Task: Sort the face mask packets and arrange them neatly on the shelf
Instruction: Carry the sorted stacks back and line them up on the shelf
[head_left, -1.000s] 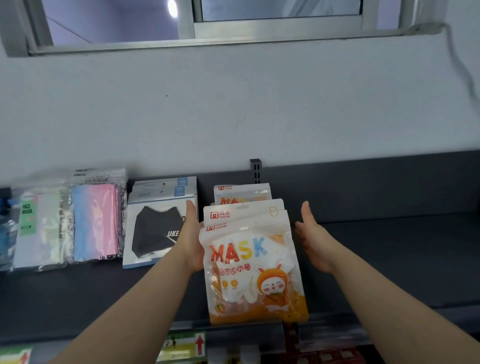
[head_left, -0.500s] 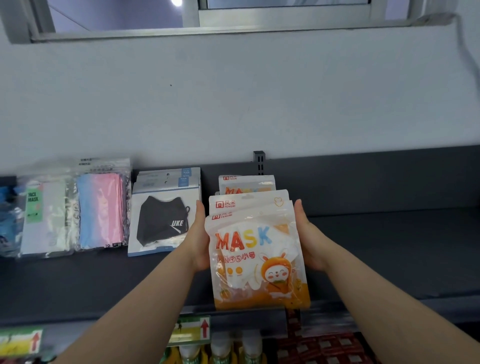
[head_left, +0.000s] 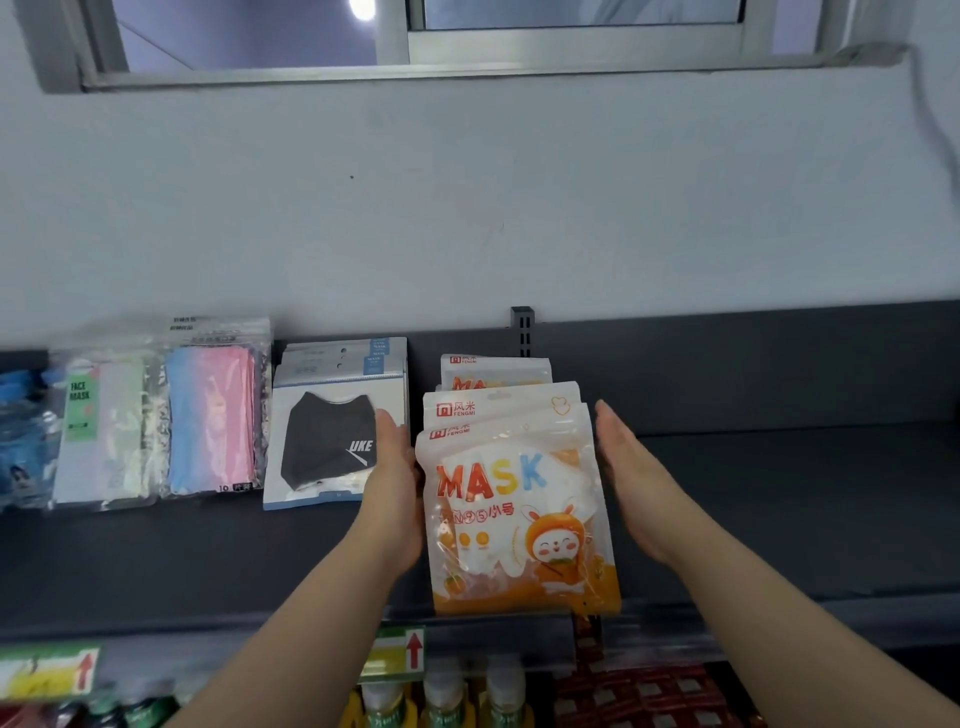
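While the left hand is resting with straight fingers against the left edge of the orange mask packets, the right hand is hovering just beside their right edge, palm turned toward them. Both hands are released and flat, and neither is grasping anything. Whether the right palm is really touching the plastic, I cannot tell.

The orange packets are lying on the dark shelf, near its middle, in an overlapping pile. At least 3 of them are showing, the front one with the word MASK and a cartoon rabbit, and its lower edge is reaching the front lip of the shelf. One more orange packet is peeking out behind the pile, close to the back panel.

To the left of the left hand, the black mask packets are leaning in a white and blue stack, and the left fingertips are partly covering their right side. Further left, the pink and blue packets are standing, then a pale packet with a green FACE MASK label, and some blurred blue packets at the picture edge.

Under the shelf lip, a price tag with a red arrow is hanging, and white bottle caps are showing below it.
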